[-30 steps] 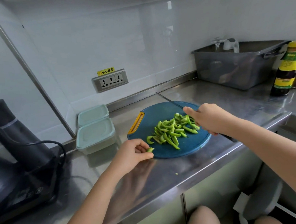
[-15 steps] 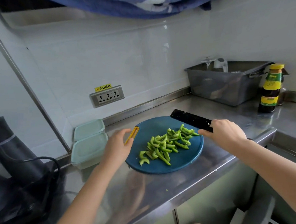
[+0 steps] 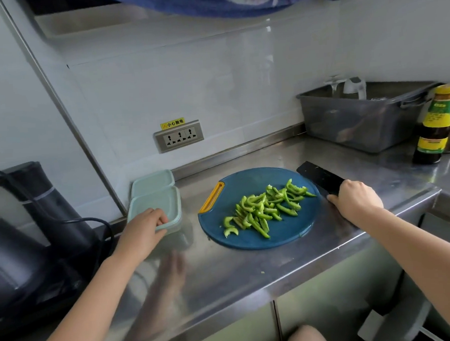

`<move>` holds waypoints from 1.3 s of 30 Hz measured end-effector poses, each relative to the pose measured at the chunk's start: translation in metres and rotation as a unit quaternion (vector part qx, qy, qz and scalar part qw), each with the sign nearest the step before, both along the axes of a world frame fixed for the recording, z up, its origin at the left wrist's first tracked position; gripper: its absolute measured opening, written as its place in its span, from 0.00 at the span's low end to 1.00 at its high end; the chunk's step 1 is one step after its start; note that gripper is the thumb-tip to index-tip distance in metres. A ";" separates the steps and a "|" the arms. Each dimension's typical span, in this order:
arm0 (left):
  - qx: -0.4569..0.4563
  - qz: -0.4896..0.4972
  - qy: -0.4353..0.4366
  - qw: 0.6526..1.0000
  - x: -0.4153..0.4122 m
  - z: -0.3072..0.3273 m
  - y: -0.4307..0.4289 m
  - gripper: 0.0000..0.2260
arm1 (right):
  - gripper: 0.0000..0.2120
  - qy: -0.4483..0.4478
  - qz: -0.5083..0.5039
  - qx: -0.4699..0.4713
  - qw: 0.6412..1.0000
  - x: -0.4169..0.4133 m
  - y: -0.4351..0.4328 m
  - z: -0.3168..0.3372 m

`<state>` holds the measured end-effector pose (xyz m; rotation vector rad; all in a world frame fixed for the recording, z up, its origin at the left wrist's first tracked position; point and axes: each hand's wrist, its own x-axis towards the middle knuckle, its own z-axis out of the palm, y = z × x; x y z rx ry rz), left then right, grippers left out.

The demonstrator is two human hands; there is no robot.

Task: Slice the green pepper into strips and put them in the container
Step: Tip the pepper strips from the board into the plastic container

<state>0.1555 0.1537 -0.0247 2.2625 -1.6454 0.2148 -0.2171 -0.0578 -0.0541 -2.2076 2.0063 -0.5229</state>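
Left hand (image 3: 145, 228) moved off board (image 3: 283, 235) to grip container (image 3: 165, 203), centre left; right hand (image 3: 356, 201) clamps knife (image 3: 316, 176) at board's right; strips (image 3: 266, 210) piled on board between them, lower-left to upper-right, nearer right hand.

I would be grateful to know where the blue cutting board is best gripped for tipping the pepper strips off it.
Probably the yellow-rimmed handle slot on the cutting board's left rear edge, approached from the left. It is the only shaped hold, the pepper strips lie clear of it, and the knife and right hand crowd the right edge.
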 end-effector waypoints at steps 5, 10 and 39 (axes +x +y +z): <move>0.051 -0.051 -0.005 0.997 -0.019 0.006 0.010 0.11 | 0.17 0.007 0.005 -0.003 1.000 0.007 0.001 -0.001; 0.140 -0.069 0.063 0.986 -0.044 0.018 0.030 0.11 | 0.23 0.049 0.011 0.036 0.998 0.008 0.003 0.003; 0.369 -0.036 0.116 0.921 -0.044 0.034 0.011 0.64 | 0.30 -0.337 0.377 0.181 0.844 0.167 0.172 -0.016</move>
